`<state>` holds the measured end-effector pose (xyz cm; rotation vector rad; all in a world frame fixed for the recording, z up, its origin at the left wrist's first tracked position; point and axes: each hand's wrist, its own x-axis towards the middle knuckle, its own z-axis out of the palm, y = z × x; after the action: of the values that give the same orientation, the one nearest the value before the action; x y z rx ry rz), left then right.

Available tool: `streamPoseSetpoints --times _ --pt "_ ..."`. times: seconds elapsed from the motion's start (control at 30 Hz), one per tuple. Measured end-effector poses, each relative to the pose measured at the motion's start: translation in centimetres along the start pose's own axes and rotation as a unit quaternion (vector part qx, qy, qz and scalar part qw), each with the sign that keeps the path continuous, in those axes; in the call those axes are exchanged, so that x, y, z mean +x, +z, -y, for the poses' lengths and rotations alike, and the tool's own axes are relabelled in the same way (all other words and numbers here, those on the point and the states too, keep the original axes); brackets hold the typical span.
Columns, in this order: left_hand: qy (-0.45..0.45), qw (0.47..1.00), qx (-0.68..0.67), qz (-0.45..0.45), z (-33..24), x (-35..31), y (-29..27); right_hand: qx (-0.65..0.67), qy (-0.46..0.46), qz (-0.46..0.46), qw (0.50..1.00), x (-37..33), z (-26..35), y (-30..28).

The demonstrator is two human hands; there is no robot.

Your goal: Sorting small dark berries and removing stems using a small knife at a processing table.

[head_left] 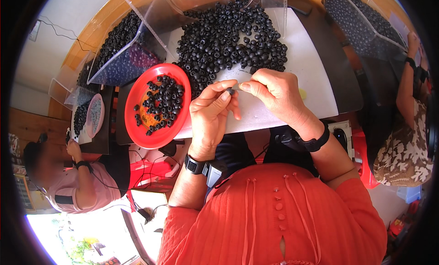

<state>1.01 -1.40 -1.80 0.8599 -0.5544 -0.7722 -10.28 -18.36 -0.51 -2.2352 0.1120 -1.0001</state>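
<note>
Over the near edge of the white board, my left hand pinches a small black bead-like piece between thumb and fingertips. My right hand is closed, its thumb and forefinger meeting close to that piece. Something thin shows at those fingertips, too small to make out. A large heap of black bead-like pieces, round with holes in many of them, spreads on the board beyond my hands. To the left, a red plate holds more of these pieces and tilts toward me.
Clear plastic bins of dark pieces stand at the back left and right. At left, a person works beside a pale plate. Another person's arm shows at right. Cables hang below the table.
</note>
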Motion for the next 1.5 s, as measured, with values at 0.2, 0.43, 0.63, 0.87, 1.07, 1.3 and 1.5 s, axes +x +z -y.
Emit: streamPoseSetpoints --times 0.2,0.43,0.63,0.87,1.07,1.3,1.5 --pt "-0.004 1.0 -0.007 -0.003 0.0 0.0 0.0 0.0 -0.011 -0.003 1.0 -0.1 -0.1 0.1" --pt "0.0 1.0 -0.009 -0.001 0.1 0.0 -0.2 -0.002 -0.025 -0.005 1.0 -0.2 -0.3 0.1" --pt "0.0 1.0 -0.01 0.002 0.1 0.0 -0.2 -0.006 -0.025 -0.002 1.0 -0.2 -0.3 0.1" --pt "0.002 1.0 0.003 -0.008 -0.1 -0.1 0.1 -0.01 -0.023 0.002 1.0 -0.2 -0.3 0.2" --pt "0.0 1.0 0.003 -0.002 0.1 0.0 -0.2 -0.026 -0.056 -0.01 0.998 -0.3 -0.6 0.4" --pt "-0.017 1.0 -0.012 -0.006 -0.2 0.1 -0.1 -0.066 -0.072 -0.02 0.995 -0.2 -0.5 0.9" --pt "-0.011 1.0 0.006 -0.026 -0.1 0.1 0.0 -0.069 -0.071 -0.017 0.995 -0.3 -0.5 0.7"
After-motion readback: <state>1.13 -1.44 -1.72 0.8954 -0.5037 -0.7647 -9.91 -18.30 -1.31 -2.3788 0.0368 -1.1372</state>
